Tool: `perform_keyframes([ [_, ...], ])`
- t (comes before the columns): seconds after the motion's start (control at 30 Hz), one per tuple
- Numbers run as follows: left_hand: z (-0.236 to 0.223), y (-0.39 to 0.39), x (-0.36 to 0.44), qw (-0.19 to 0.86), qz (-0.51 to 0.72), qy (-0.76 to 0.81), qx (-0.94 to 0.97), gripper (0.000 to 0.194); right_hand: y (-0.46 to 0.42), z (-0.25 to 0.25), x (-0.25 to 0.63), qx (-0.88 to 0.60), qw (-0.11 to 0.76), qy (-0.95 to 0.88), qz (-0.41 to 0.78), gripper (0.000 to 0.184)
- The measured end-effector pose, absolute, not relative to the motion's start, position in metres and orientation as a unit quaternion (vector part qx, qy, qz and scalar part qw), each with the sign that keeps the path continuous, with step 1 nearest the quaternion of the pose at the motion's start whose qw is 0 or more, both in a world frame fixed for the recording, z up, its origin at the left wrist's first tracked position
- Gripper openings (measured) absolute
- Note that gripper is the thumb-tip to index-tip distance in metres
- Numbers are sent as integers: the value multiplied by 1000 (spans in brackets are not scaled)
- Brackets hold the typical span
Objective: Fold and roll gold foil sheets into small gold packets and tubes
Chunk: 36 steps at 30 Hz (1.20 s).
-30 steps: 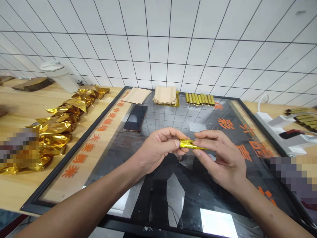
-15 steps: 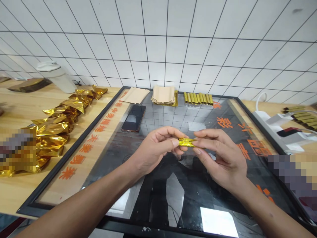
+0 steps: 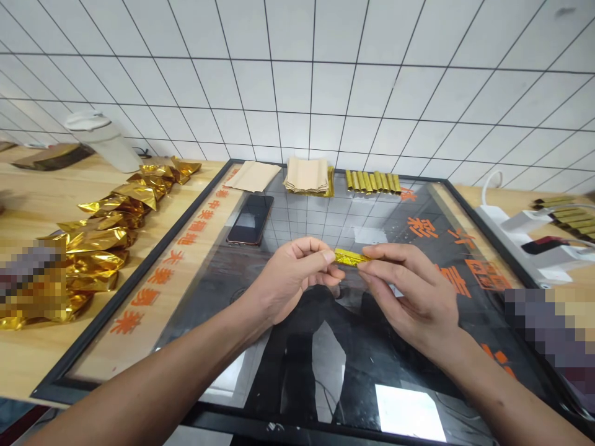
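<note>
Between my hands, above the dark glass board (image 3: 297, 347), is a small roll of gold foil paper (image 3: 348, 257). My left hand (image 3: 304, 269) pinches its left end between thumb and fingers. The right end sits in the fingertips of my right hand (image 3: 409, 288). Beyond my hands, a row of several gold paper rolls (image 3: 373, 182) lies at the board's far edge. Left of that row stands a stack of tan and gold paper sheets (image 3: 307, 175), with a separate tan sheet (image 3: 253, 176) beside it.
A phone (image 3: 251, 220) lies on the board. Folded gold foil pieces (image 3: 109, 223) line the wooden table on the left, near a white tumbler (image 3: 105, 142). At right are a power strip (image 3: 515, 241) with plugs and more gold rolls (image 3: 574, 217). A tiled wall (image 3: 288, 87) rises behind.
The roll has turned slightly in my fingers, and more of its patterned gold side shows. My left fingers have shifted a little; both hands still hold it in about the same place.
</note>
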<state>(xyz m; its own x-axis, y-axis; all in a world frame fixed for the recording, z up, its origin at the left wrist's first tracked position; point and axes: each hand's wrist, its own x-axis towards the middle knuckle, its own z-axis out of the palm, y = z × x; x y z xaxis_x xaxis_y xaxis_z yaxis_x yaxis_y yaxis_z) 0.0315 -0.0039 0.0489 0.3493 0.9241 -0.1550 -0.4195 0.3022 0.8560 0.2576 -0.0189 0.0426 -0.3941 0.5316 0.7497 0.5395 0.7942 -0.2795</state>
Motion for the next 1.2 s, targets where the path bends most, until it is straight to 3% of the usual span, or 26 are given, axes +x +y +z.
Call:
perform_keyframes([
  [0.33, 48, -2, 35, 689, 502, 376, 362, 23, -18, 42, 249, -335, 416, -844, 51, 30],
  [0.67, 39, -1, 34, 728, 485, 363, 322, 25, -17, 37, 245, -331, 411, -846, 78, 30],
  [1.03, 39, -3, 36, 616, 488, 418, 456, 16, -18, 38, 245, -408, 410, -804, 135, 16],
  [1.2, 37, -6, 37, 613, 487, 401, 476, 15, -17, 37, 245, -429, 414, -789, 148, 12],
])
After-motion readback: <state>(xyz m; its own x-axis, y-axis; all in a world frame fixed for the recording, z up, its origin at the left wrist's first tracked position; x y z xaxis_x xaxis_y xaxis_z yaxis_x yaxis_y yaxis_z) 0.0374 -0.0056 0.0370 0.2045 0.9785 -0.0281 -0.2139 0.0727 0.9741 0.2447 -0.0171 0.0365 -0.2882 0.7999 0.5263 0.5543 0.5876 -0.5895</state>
